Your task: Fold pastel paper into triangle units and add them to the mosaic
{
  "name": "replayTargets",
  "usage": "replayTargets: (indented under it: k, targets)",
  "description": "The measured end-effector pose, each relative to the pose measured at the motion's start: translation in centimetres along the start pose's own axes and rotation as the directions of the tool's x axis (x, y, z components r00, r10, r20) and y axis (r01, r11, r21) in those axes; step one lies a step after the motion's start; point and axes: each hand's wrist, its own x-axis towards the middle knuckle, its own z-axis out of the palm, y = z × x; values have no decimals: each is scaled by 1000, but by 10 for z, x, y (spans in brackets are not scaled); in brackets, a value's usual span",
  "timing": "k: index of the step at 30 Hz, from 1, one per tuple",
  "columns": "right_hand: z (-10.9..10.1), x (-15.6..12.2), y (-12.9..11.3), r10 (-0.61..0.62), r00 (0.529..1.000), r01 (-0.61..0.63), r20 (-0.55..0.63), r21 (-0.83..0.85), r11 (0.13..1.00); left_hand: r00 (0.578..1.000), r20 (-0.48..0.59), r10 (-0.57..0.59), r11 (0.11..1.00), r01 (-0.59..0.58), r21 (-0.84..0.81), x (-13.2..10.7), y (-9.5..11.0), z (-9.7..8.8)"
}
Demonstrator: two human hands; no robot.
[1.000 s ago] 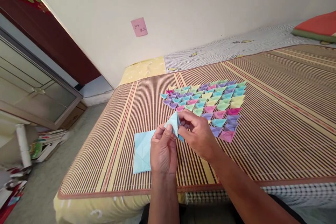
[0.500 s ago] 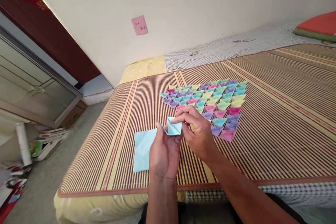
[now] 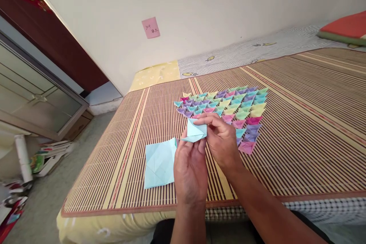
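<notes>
Both my hands hold a small folded light-blue paper piece (image 3: 195, 132) above the striped bamboo mat (image 3: 300, 129). My left hand (image 3: 191, 167) grips it from below with closed fingers. My right hand (image 3: 224, 141) pinches its right side and top edge. A creased light-blue paper sheet (image 3: 159, 162) lies flat on the mat just left of my left hand. Behind my hands, many small folded paper pieces (image 3: 228, 108) in blue, purple, pink, green and yellow lie in tidy rows.
The mat covers a bed with a yellow sheet (image 3: 156, 74) and a checked sheet (image 3: 257, 51). A pink note (image 3: 150, 28) sticks on the wall. A red-and-green cushion (image 3: 344, 26) lies far right. Books and papers (image 3: 48, 154) litter the floor at left, near a glass-fronted cabinet (image 3: 34, 99).
Both hands have shifted slightly right and away from the flat sheet. The folded piece has turned from an upright point to a wider, flatter shape held in front of the rows.
</notes>
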Motion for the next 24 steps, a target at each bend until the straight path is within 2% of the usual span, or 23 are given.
replayTargets:
  k: [4,7,11,15,18,21,24]
  targets:
    - [1,0,-2,60,998,-61,23,53,997,995,-47,92,994,-89,63,-5,-5,2]
    - [2,1,-4,88,996,-90,31,83,992,985,-47,168,970,-157,185,-6,-11,-1]
    - [3,0,-8,103,993,-107,49,92,990,977,-90,196,936,-159,315,-3,-18,-11]
    - [0,0,-10,82,992,-87,93,60,994,966,-110,235,920,-184,346,1,-15,-14]
    - [-5,4,-11,43,983,-42,179,-13,999,933,-170,318,917,-256,306,3,-9,-14]
    - [-12,8,-14,-9,966,33,260,-88,996,900,-228,371,899,-286,332,7,-5,-16]
    - [-17,10,-17,-27,951,66,309,-118,991,896,-224,384,880,-282,382,9,-2,-21]
